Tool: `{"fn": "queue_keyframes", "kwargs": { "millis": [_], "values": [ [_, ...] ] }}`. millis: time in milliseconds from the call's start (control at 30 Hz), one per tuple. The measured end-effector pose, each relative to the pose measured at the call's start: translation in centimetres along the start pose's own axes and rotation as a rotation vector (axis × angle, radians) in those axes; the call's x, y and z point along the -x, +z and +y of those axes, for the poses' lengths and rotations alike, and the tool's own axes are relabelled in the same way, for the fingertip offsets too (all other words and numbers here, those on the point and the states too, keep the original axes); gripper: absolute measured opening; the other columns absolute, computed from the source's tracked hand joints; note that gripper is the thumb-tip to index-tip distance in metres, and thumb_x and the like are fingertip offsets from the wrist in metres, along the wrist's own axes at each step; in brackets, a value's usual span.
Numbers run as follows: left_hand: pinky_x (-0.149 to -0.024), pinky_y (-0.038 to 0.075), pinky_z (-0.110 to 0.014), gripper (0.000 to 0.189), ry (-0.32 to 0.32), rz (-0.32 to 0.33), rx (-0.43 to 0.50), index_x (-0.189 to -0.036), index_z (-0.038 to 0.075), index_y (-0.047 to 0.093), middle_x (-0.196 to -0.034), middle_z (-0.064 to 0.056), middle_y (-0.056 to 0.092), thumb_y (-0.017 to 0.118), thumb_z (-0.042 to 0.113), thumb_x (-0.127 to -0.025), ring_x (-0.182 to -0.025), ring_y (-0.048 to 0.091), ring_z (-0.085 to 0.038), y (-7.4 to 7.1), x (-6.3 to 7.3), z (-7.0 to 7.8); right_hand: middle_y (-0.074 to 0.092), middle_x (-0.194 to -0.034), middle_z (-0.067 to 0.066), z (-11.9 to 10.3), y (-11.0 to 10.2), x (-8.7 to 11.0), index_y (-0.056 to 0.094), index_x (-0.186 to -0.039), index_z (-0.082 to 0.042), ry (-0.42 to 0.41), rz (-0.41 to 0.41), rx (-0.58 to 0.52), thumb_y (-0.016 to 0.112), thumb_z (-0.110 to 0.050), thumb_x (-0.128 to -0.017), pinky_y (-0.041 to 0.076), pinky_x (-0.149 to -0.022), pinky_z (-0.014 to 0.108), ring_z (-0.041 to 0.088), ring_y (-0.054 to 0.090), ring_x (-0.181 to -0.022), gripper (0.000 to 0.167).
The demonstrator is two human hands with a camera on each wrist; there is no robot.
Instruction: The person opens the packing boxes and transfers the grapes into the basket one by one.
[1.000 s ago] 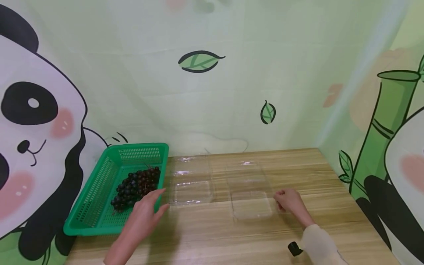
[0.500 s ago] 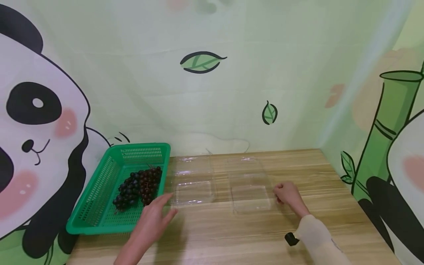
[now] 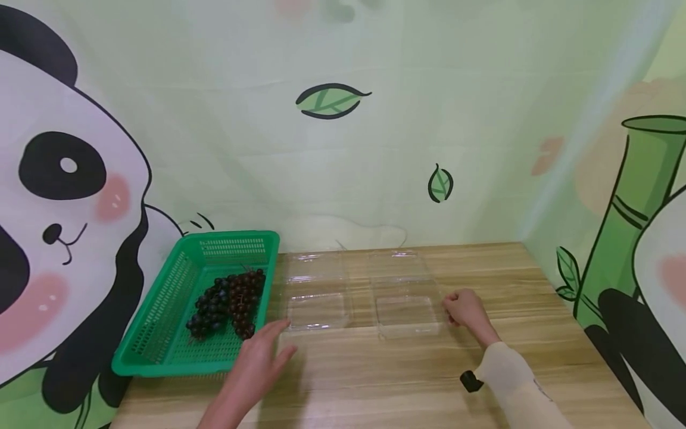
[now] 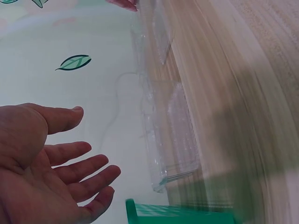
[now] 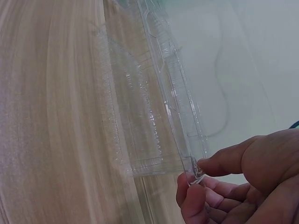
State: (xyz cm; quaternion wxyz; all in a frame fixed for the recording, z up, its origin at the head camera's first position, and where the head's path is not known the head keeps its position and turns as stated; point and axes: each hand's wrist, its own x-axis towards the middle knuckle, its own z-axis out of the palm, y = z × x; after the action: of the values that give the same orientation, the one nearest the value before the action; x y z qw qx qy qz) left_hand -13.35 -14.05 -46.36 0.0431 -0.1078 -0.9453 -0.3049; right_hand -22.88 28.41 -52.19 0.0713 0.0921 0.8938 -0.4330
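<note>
At the right, my right hand (image 3: pixel 467 313) pinches the side edge of a clear plastic clamshell box (image 3: pixel 407 329), which lies open on the table. In the right wrist view, the thumb and fingers close on a corner of its clear rim (image 5: pixel 195 172). A second clear clamshell box (image 3: pixel 317 326) lies open to its left, roughly in line with it. My left hand (image 3: pixel 257 360) hovers with fingers spread in front of that second box, beside the green basket (image 3: pixel 120 362). The left palm (image 4: pixel 28 186) holds nothing.
Inside the basket lie dark blue-black grapes (image 3: pixel 211 310) and reddish grapes (image 3: pixel 243 298). A panda-print cloth (image 3: pixel 364 137) hangs behind the wooden table (image 3: pixel 354 381). A small black object (image 3: pixel 471 381) sits by the right sleeve (image 3: pixel 509 375).
The right-hand box has slid back, away from me, with my right hand still holding its edge. My left hand has drifted right and slightly toward me. The head view has shifted slightly.
</note>
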Motion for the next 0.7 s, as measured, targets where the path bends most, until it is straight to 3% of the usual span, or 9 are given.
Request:
{"fn": "queue_keyframes", "kwargs": {
  "millis": [100,300,367,433,500,600,700],
  "values": [
    [-0.1,0.05,-0.058,0.049,0.009,0.007,-0.008,-0.135,-0.001,0.063,-0.135,-0.023,0.063,0.079,0.015,-0.092,-0.122,0.062,-0.042,0.2,0.2,-0.1,0.059,-0.06,0.006,-0.1,0.0,0.0,0.066,-0.085,0.006,-0.003,0.008,-0.003,0.055,-0.006,-0.097,0.048,-0.052,0.028,0.013,0.054,-0.053,0.021],
    [-0.104,0.044,-0.065,0.051,-0.02,-0.006,-0.017,-0.137,0.0,0.062,-0.138,-0.024,0.06,0.079,0.017,-0.092,-0.126,0.057,-0.044,0.6,0.7,-0.3,0.058,-0.058,0.006,-0.2,0.1,0.2,0.06,-0.073,0.0,-0.015,0.027,0.003,0.054,-0.01,-0.1,0.043,-0.051,0.027,0.014,0.05,-0.05,0.029],
    [-0.104,0.044,-0.064,0.052,-0.012,0.005,-0.023,-0.137,-0.001,0.062,-0.139,-0.024,0.06,0.079,0.016,-0.092,-0.127,0.057,-0.044,0.7,0.8,-0.3,0.059,-0.063,0.007,-0.2,0.1,0.3,0.064,-0.079,0.002,-0.034,0.042,0.029,0.055,-0.014,-0.102,0.044,-0.055,0.03,0.016,0.051,-0.055,0.029],
    [-0.104,0.044,-0.064,0.052,-0.005,0.014,-0.033,-0.137,-0.001,0.062,-0.139,-0.024,0.06,0.079,0.016,-0.091,-0.127,0.056,-0.044,0.8,0.9,-0.4,0.067,-0.079,0.016,-0.1,0.0,0.6,0.068,-0.095,0.008,-0.064,0.052,0.062,0.056,-0.019,-0.104,0.052,-0.064,0.037,0.025,0.061,-0.069,0.031],
    [-0.104,0.043,-0.065,0.052,0.004,0.019,-0.046,-0.137,-0.002,0.062,-0.139,-0.025,0.059,0.08,0.017,-0.092,-0.128,0.055,-0.045,0.9,0.9,-0.4,0.069,-0.105,0.027,0.1,-0.1,0.9,0.064,-0.118,0.013,-0.093,0.056,0.101,0.055,-0.024,-0.106,0.056,-0.081,0.046,0.037,0.066,-0.093,0.04],
    [-0.105,0.041,-0.067,0.054,0.006,0.02,-0.061,-0.138,-0.002,0.061,-0.142,-0.026,0.057,0.079,0.019,-0.092,-0.131,0.053,-0.046,1.0,0.9,-0.4,0.051,-0.14,0.039,0.5,-0.4,1.4,0.046,-0.141,0.018,-0.135,0.037,0.155,0.052,-0.033,-0.109,0.046,-0.103,0.061,0.052,0.052,-0.127,0.061],
    [-0.107,0.038,-0.069,0.056,0.01,0.018,-0.071,-0.14,-0.002,0.059,-0.146,-0.026,0.053,0.079,0.022,-0.093,-0.134,0.049,-0.047,1.1,1.0,-0.4,0.038,-0.15,0.041,1.0,-0.5,1.8,0.035,-0.147,0.019,-0.167,0.026,0.193,0.049,-0.04,-0.11,0.036,-0.11,0.066,0.057,0.039,-0.137,0.071]
  ]
}}
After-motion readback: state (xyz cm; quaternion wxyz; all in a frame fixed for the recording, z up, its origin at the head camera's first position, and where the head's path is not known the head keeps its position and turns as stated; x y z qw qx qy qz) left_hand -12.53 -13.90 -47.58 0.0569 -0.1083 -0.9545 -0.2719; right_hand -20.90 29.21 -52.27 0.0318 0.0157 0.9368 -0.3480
